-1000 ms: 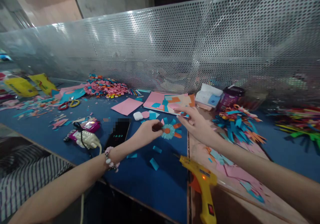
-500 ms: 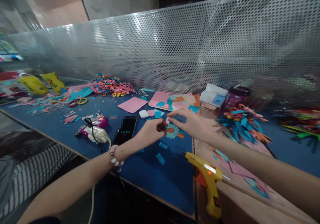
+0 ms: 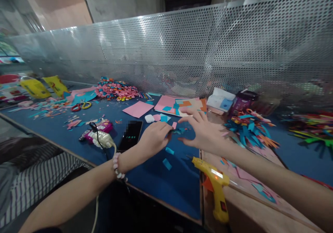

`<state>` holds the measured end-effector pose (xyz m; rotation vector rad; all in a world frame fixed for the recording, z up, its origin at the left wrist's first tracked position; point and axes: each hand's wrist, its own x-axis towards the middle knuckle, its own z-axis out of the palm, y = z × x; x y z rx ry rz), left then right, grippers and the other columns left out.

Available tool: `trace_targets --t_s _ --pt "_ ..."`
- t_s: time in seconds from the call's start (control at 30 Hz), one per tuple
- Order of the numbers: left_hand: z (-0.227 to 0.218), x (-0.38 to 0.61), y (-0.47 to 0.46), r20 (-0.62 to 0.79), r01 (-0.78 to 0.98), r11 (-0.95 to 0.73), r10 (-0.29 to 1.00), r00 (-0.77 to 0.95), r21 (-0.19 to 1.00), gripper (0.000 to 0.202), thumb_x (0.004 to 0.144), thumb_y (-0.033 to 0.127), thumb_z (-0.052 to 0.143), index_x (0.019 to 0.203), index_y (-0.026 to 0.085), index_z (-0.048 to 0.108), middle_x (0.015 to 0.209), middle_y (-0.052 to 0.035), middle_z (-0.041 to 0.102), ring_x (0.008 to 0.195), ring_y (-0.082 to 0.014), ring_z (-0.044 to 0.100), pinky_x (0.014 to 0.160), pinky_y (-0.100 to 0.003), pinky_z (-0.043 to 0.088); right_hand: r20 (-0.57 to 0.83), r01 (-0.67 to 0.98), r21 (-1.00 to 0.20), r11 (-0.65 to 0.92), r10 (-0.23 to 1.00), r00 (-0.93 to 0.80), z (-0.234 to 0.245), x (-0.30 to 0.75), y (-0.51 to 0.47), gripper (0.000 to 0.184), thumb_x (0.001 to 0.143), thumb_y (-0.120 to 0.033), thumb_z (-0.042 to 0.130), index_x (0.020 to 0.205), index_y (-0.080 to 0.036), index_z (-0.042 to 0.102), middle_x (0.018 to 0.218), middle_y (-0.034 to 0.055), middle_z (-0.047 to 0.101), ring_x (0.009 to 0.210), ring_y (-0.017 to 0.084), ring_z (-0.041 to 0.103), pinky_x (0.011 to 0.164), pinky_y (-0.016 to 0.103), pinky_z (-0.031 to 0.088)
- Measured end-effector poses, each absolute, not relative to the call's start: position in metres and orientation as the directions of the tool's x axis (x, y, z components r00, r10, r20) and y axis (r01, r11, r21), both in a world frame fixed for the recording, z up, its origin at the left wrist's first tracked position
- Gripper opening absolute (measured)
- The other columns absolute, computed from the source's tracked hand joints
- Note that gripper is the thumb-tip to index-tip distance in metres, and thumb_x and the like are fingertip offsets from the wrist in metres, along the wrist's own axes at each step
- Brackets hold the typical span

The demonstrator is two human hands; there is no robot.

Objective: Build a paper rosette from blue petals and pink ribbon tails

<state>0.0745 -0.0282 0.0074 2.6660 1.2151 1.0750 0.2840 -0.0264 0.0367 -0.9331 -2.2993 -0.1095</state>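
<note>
One flower [image 3: 179,131] has tilted; right hand [image 3: 206,130] wider

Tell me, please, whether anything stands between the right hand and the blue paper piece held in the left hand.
Nothing visible does: the right hand is open beside the blue paper piece in the left hand. The yellow glue gun lies nearer the camera, outside that gap.

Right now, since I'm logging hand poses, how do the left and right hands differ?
The left hand pinches a blue paper piece; the right hand is spread open beside it. The left has a wrist bracelet; the right shows none. Both are ungloved.
</note>
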Motion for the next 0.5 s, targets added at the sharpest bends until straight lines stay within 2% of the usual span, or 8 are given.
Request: trace_targets --t_s 0.13,0.2,0.33,0.5 --pt "0.007 0.074 -0.035 0.696 0.703 -0.691 0.423 0.58 -0.166 0.014 0.089 0.015 0.049 0.095 0.015 0.062 0.089 -0.0082 0.067 0.089 -0.0223 0.059 0.08 -0.036 0.045 0.673 0.669 -0.023 0.743 0.506 -0.539 0.025 0.284 -0.038 0.03 0.079 -0.024 0.066 0.106 -0.02 0.054 0.135 0.0156 0.044 0.121 0.034 0.038 0.096 0.052 0.036" --pt "0.009 0.074 -0.04 0.708 0.695 -0.647 0.328 0.626 -0.314 0.012 0.089 0.015 0.051 0.096 0.014 0.061 0.089 -0.0072 0.066 0.092 -0.0222 0.059 0.082 -0.035 0.046 0.698 0.667 0.024 0.744 0.466 -0.544 0.022 0.284 -0.042 0.027 0.081 -0.019 0.063 0.106 -0.019 0.053 0.133 0.0163 0.046 0.12 0.033 0.04 0.096 0.051 0.036" --pt "0.015 0.074 -0.048 0.694 0.673 -0.608 0.261 0.671 -0.421 0.008 0.088 0.014 0.055 0.093 0.014 0.061 0.089 -0.005 0.066 0.095 -0.022 0.058 0.087 -0.035 0.045 0.708 0.639 0.093 0.763 0.401 -0.582 0.02 0.288 -0.045 0.027 0.08 -0.014 0.062 0.105 -0.021 0.052 0.131 0.0147 0.048 0.117 0.031 0.043 0.095 0.05 0.037" --pt "0.018 0.074 -0.054 0.688 0.665 -0.598 0.244 0.683 -0.447 0.005 0.087 0.014 0.057 0.091 0.015 0.061 0.088 -0.0042 0.066 0.093 -0.0213 0.058 0.087 -0.034 0.045 0.711 0.616 0.129 0.777 0.361 -0.604 0.019 0.291 -0.049 0.03 0.079 -0.013 0.062 0.106 -0.023 0.054 0.128 0.0127 0.051 0.112 0.03 0.045 0.093 0.05 0.039"
